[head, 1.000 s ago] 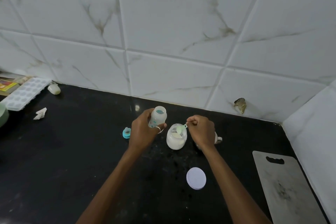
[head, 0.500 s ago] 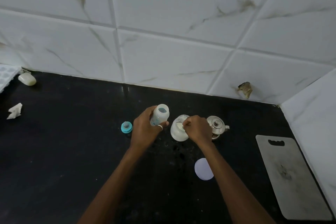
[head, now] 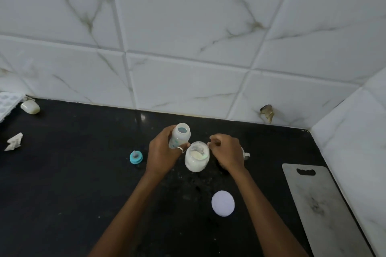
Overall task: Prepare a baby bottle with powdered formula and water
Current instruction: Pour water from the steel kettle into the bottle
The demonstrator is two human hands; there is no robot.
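Gripping the open baby bottle point(head: 180, 135) upright, the left hand point(head: 165, 152) is holding it just left of the powder jar point(head: 196, 160), toward the far side of the black counter point(head: 73, 183). The right hand point(head: 227, 152) is now curling tight at the jar's right rim. The heaped scoop it was lifting a second ago is no longer showing, so I cannot tell whether it is pinching anything. By my judgement, powder is not yet going into the bottle.

Home kitchen corner.
White marbled wall tiles point(head: 188, 16) met a black counter point(head: 62, 194) bearing a cutting board point(head: 319, 210) and ice tray point(head: 8, 102).
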